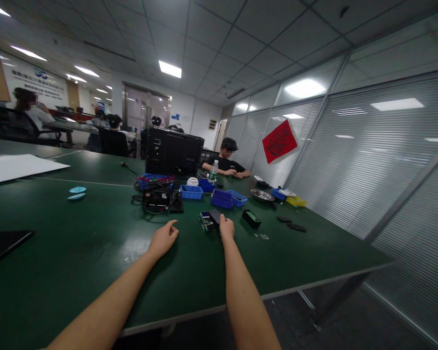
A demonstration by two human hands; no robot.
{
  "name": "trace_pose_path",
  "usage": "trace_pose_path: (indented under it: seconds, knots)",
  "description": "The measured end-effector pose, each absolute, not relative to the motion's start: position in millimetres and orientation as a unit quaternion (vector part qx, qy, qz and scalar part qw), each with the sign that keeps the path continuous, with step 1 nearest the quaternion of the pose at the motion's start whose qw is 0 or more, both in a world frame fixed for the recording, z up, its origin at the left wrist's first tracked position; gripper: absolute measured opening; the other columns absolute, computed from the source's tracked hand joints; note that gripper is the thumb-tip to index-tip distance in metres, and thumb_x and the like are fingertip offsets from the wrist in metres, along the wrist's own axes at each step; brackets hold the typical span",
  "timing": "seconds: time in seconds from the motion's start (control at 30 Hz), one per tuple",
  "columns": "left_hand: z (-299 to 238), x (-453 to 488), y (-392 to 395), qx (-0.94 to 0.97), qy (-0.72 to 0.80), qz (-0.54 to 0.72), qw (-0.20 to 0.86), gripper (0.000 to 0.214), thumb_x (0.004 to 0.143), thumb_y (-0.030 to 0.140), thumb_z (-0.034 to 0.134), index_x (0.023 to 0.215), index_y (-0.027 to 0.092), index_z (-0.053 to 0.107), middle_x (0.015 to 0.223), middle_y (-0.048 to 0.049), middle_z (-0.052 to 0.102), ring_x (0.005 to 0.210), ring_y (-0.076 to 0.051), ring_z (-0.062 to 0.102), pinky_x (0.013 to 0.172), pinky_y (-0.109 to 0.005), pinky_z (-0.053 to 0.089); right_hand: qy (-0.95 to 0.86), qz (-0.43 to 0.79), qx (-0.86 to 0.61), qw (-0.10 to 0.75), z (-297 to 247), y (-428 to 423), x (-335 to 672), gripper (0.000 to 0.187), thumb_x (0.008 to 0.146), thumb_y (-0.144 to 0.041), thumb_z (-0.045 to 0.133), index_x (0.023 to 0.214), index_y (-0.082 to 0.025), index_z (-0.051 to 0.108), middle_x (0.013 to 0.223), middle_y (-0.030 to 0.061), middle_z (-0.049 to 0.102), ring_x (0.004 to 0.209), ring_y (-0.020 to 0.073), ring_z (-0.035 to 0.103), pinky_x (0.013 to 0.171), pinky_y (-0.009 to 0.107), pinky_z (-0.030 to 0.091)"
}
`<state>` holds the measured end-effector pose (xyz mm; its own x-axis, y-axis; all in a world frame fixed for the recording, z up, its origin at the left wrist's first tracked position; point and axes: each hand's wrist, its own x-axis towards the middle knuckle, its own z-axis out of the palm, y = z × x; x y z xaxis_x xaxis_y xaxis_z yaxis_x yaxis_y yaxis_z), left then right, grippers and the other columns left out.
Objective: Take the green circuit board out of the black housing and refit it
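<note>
Both my arms reach out over a dark green table [76, 253]. My left hand [164, 238] rests on the tabletop with its fingers loosely curled and one finger pointing forward; nothing shows in it. My right hand [227, 228] lies further right, fingers bent down onto a small flat black part [215, 215]. Right beside that sits a small green-and-black electronic module [206, 221]. A black rectangular box [251, 218] lies a little to the right of my right hand.
Behind my hands are blue bins [191, 192], tangled cables with a black device [155, 199], a large black case [173, 151], a metal bowl [262, 195] and a yellow tray [296, 201]. A seated person [228, 163] works at the far end. A black tablet [3, 243] lies left.
</note>
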<state>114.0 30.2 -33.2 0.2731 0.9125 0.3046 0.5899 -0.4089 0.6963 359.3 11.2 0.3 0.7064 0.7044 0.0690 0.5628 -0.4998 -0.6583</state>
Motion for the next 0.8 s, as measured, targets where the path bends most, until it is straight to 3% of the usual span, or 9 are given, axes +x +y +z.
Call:
trace_pose_path:
  seconds: [0.17,0.37,0.53,0.8]
  knots:
    - [-34,114,31,0.762,0.496,0.346,0.233,0.041,0.076,0.029,0.044,0.116,0.021,0.047,0.083,0.0003,0.064,0.076,-0.013,0.058,0.066,-0.022,0.039,-0.389,0.080,-0.883,0.250,3,3,355,0.049,0.086,-0.044,0.025,0.101,-0.015,0.061,0.103,0.0160,0.059,0.095,0.0270,0.056,0.071,0.034,0.042]
    - [-32,113,30,0.762,0.493,0.338,0.247,0.042,0.077,0.030,0.043,0.118,0.020,0.045,0.085,0.0000,0.064,0.077,-0.014,0.058,0.068,-0.023,0.039,-0.428,-0.123,-0.858,0.256,7,-6,339,0.037,0.086,-0.035,0.032,0.102,-0.016,0.060,0.106,0.0155,0.055,0.101,0.0260,0.049,0.080,0.035,0.037]
    - [-30,113,30,0.765,0.497,0.331,0.242,0.042,0.077,0.030,0.043,0.118,0.020,0.046,0.085,-0.0006,0.064,0.078,-0.014,0.058,0.068,-0.023,0.040,-0.500,-0.104,-0.835,0.205,11,-7,318,0.045,0.088,-0.040,0.027,0.095,-0.014,0.063,0.098,0.0160,0.058,0.093,0.0240,0.052,0.076,0.034,0.037]
    - [-31,113,29,0.767,0.492,0.340,0.232,0.040,0.077,0.029,0.043,0.115,0.020,0.048,0.081,0.0008,0.064,0.074,-0.014,0.058,0.067,-0.023,0.039,-0.521,-0.138,-0.829,0.148,7,-5,305,0.047,0.084,-0.046,0.037,0.090,-0.009,0.065,0.101,0.0220,0.055,0.096,0.0291,0.051,0.076,0.039,0.036]
